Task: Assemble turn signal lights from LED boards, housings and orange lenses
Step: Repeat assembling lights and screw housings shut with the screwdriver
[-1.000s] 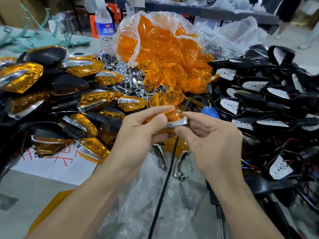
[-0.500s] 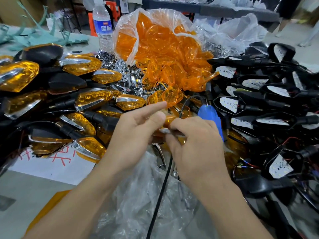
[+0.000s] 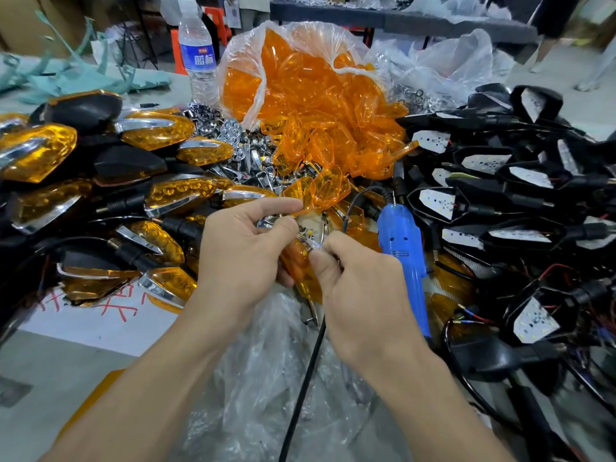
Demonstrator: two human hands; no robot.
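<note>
Lens [image 3: 300, 271] (flat before, now upended) held in both grips: left hand [image 3: 243, 258], right hand [image 3: 363, 295].

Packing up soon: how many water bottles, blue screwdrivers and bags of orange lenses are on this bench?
Clear plastic water bottle with blue label: 1
Blue plastic electric screwdriver: 1
Clear plastic bag of orange lenses: 1
Total: 3

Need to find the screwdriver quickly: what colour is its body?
Blue. The screwdriver lies beside the right hand, seen in the head view.
</note>
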